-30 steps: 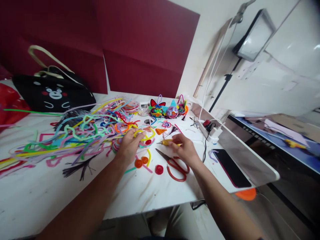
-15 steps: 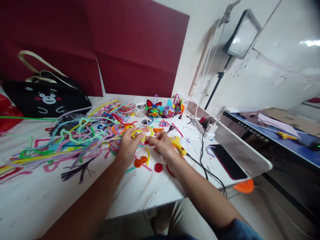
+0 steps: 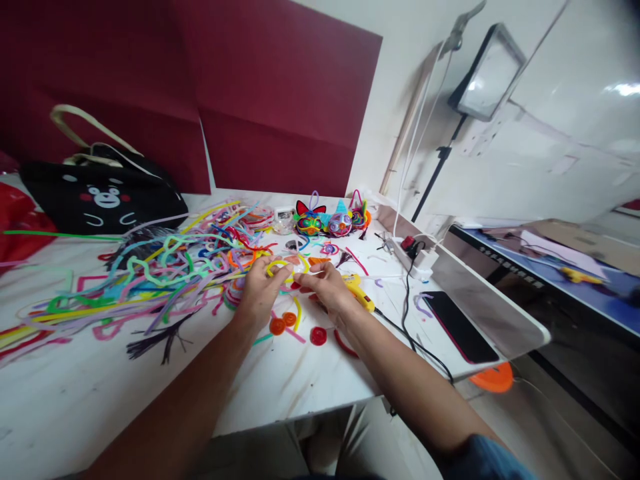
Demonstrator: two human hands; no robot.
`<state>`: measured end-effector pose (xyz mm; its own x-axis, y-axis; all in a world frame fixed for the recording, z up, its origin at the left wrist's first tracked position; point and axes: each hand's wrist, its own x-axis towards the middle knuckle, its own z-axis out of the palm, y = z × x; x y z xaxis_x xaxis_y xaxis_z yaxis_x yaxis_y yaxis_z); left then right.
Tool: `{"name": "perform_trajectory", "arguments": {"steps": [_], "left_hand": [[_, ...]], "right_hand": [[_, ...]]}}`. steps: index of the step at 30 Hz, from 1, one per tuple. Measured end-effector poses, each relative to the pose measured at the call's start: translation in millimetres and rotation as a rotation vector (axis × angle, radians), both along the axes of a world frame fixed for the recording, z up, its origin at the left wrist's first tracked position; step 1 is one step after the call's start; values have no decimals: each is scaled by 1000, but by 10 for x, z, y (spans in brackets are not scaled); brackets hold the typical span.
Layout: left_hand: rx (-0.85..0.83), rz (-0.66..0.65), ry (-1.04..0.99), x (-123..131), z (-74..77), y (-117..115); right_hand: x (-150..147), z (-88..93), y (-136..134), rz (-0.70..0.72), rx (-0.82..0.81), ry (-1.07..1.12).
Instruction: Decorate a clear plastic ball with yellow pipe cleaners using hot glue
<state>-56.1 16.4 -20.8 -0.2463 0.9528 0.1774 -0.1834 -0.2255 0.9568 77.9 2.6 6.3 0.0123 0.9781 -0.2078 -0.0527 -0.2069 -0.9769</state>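
Note:
My left hand (image 3: 257, 293) rests on the white table (image 3: 75, 393) with its fingers pinching a yellow pipe cleaner loop (image 3: 278, 265). My right hand (image 3: 327, 287) meets it from the right, fingertips pinched on the same spot. A yellow glue gun (image 3: 361, 293) lies just right of my right hand, its black cord running off the table edge. Red-handled scissors (image 3: 345, 345) are mostly hidden under my right forearm. Small orange coils (image 3: 283, 323) and a red coil (image 3: 318, 335) lie below my hands.
A big tangle of coloured pipe cleaners (image 3: 150, 273) covers the table's left. Finished colourful figures (image 3: 333, 220) stand at the back. A black bear bag (image 3: 103, 197), a power strip (image 3: 415, 257), a phone (image 3: 457, 327) and a dark red backdrop (image 3: 280, 100) surround the work spot.
My right hand left the glue gun by the scissors and moved left to join my left hand at the yellow loop. The glue gun now lies on the table with its cord showing.

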Motion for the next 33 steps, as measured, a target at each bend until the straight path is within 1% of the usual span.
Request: {"name": "perform_trajectory", "arguments": {"steps": [6,11,16,21,33], "left_hand": [[4,-6,-4,-4,-57,23],[9,-13,13,-11,-67,18],[-8,-27,4,-17,-61,16],[-18,2,10,-27,-80,28],[-48,20,10,6,-22,5]], "right_hand": [[29,-52,4,20,40,-33],[18,-139,32,-18,108,-96],[0,-194,65,-27,126,-78],[-6,-230,55,-37,127,-65],[-3,-300,62,-51,155,-24]]}}
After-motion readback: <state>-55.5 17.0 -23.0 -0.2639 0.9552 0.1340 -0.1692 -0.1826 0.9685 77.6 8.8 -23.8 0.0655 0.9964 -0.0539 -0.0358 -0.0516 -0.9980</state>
